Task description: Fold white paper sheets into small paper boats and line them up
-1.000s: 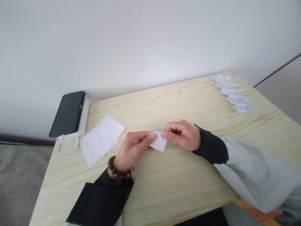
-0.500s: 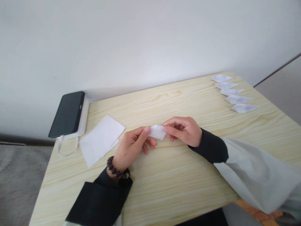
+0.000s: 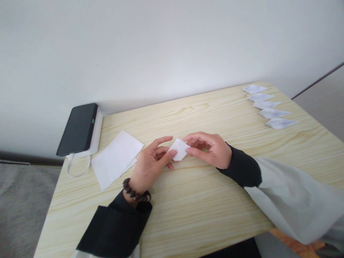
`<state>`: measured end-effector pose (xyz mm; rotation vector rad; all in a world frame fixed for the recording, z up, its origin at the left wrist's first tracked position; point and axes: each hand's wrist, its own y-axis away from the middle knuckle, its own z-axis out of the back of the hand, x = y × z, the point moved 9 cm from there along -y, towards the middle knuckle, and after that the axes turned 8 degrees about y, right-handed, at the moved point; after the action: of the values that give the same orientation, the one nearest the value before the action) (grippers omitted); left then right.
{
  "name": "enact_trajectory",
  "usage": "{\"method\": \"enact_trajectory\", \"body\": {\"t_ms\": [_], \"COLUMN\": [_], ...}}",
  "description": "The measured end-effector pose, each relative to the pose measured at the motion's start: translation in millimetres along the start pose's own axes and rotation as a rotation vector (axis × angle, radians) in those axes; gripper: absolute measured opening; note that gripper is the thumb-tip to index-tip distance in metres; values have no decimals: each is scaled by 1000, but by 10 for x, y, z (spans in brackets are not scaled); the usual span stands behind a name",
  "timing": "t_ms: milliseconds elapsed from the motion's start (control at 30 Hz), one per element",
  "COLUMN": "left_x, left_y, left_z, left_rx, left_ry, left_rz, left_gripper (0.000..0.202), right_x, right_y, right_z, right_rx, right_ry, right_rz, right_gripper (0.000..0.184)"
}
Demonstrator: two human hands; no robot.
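A small folded piece of white paper [image 3: 179, 148] is held between both hands above the table. My left hand [image 3: 153, 161] pinches its lower left side, thumb on top and index finger lifted away behind. On the opposite side, my right hand [image 3: 209, 148] grips the right corner between thumb and fingers. Left of my left hand lie flat white paper sheets [image 3: 116, 159], one mostly covered by another. Several folded white paper boats [image 3: 274, 113] form a row at the far right of the table.
The light wood-grain table [image 3: 199, 200] stands against a white wall [image 3: 172, 50]. At its left edge a black phone [image 3: 77, 129] rests on a white box-like object [image 3: 96, 134], with a white cable loop [image 3: 79, 175] in front.
The folded paper has turned and now shows a squarer, diamond-like shape. My left index finger has lifted and my left thumb has moved to the paper's lower edge.
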<state>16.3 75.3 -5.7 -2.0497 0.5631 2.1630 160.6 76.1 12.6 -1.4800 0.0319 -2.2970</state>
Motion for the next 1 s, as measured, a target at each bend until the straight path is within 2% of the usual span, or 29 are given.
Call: {"method": "enact_trajectory", "body": {"t_ms": [67,167,233,300,433,600,867,1000], "left_x": [-28,-149,-231,-273,-288,-256,-254,-269], "left_y": [10,39,58,61,49,40,56,75], "left_z": [-1,38,45,22,-15,-59,-99,-115], "left_rx": [-8,-84,-125,-115,-75,-16,1,8], "left_ry": [-67,-323,-511,-614,-696,-754,-832,-855], "left_rz": [-53,-202,-297,-358,-411,-424,-469,-500], "left_gripper": [38,24,19,17,15,15,11,11], "right_x": [-8,17,45,70,110,111,94,144], "right_y": [-3,-5,-1,3,4,3,-2,16], "right_z": [1,-4,-5,-3,-47,-28,-88,-105], "right_rx": [-6,-14,-28,-44,-18,-46,69,75], "right_ry": [57,145,187,238,392,557,503,502], "right_rz": [-2,28,56,80,139,209,284,363], "right_gripper": [24,15,13,11,10,13,17,18]}}
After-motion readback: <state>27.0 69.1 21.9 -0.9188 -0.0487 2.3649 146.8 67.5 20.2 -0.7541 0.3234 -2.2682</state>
